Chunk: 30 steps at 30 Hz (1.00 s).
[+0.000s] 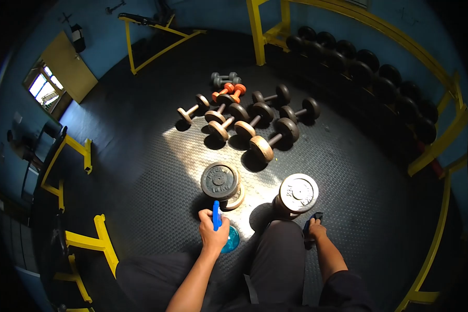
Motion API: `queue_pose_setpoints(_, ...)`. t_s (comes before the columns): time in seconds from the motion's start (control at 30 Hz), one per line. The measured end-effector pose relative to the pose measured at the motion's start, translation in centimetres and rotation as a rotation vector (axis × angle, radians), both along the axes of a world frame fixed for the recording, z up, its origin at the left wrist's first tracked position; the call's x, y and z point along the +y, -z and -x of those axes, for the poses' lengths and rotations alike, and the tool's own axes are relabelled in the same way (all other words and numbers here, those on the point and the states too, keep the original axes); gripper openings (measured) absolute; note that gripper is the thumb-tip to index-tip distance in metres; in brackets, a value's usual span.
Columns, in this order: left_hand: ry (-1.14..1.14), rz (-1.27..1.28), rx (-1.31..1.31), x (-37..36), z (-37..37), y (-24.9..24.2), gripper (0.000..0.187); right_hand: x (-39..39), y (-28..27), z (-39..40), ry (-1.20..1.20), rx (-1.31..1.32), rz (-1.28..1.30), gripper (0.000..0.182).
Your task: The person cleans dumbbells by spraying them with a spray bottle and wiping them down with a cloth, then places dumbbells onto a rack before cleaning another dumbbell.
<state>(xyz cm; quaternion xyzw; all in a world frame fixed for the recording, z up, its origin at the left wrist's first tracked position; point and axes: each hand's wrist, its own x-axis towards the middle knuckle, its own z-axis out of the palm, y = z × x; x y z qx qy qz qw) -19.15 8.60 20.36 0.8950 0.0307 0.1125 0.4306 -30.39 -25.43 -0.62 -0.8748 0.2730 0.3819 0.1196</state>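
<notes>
My left hand is wrapped round the neck of a spray bottle with a blue trigger head and blue liquid in its base. Just ahead of it, a dark round-plated dumbbell stands on end, "14 KG" on its upper plate. A second dumbbell stands upright to the right, its top bright in sunlight. Beside my right knee, my right hand is closed on a small dark thing, too shadowed to name. It is low, near the floor.
Several dumbbells lie in rows on the black textured mat, with orange ones and grey ones behind. A yellow-framed rack of dark dumbbells stands right. Yellow bench frames line the left, near an open door.
</notes>
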Motion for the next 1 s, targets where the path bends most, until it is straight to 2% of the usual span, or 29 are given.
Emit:
queue_pose_setpoints(0.07,0.026,-0.005,-0.044,0.5,-0.4,0.1,0.026,0.2,-0.5,-0.4,-0.035,0.048,0.039,0.094)
queue_pose_setpoints(0.13,0.158,-0.103,-0.093,2.1,-1.4,2.9,0.033,0.2,-0.5,-0.5,-0.035,0.044,0.037,0.094)
queue_pose_setpoints(0.17,0.172,-0.156,0.08,1.6,-1.2,1.0,0.028,0.2,-0.3,-0.5,-0.019,0.048,0.036,0.095)
queue_pose_setpoints(0.23,0.258,-0.197,-0.047,1.9,-1.9,3.7,0.028,0.1,0.1,-0.7,-0.027,0.061,0.041,0.096)
queue_pose_setpoints(0.27,0.245,-0.117,-0.046,1.6,-2.2,4.0,0.026,0.0,0.3,-0.6,-0.025,0.069,0.041,0.097)
queue_pose_setpoints(0.3,0.208,-0.017,0.308,1.5,-2.3,4.3,0.024,0.0,0.6,-0.7,-0.021,0.076,0.041,0.099)
queue_pose_setpoints(0.4,0.217,0.046,0.331,0.7,-2.5,4.6,0.023,0.3,0.4,-1.3,-0.03,0.125,0.076,0.103)
queue_pose_setpoints(0.47,0.176,0.033,0.241,0.6,-2.6,5.7,0.021,0.4,0.5,-1.6,-0.037,0.156,0.083,0.104)
queue_pose_setpoints(0.57,0.09,-0.037,0.262,-0.2,-3.1,4.7,0.021,1.0,0.0,-2.2,-0.053,0.21,0.094,0.106)
queue_pose_setpoints(0.7,0.001,-0.161,0.487,-0.7,-4.0,4.3,0.024,0.3,0.7,-1.9,-0.056,0.207,0.061,0.103)
queue_pose_setpoints(0.8,-0.011,-0.166,0.556,-0.9,-4.0,3.9,0.027,-0.1,1.2,-1.6,-0.018,0.18,0.04,0.1)
queue_pose_setpoints(0.83,-0.018,-0.16,0.553,-0.9,-3.8,4.3,0.027,-0.2,1.4,-1.5,-0.026,0.175,0.045,0.1)
queue_pose_setpoints(0.9,0.086,0.041,0.356,-0.4,-3.0,5.8,0.029,-0.2,1.6,-1.2,-0.025,0.147,0.049,0.099)
queue_pose_setpoints(0.93,0.141,0.062,0.302,-0.1,-2.9,6.5,0.037,-0.4,1.8,-1.1,-0.026,0.139,0.044,0.101)
queue_pose_setpoints(0.97,0.135,0.063,0.295,0.3,-2.9,7.4,0.037,-0.3,1.6,-1.2,-0.032,0.133,0.046,0.101)
queue_pose_setpoints(1.0,0.14,0.033,0.21,0.7,-3.0,8.8,0.042,-0.3,1.3,-1.0,-0.034,0.095,0.037,0.093)
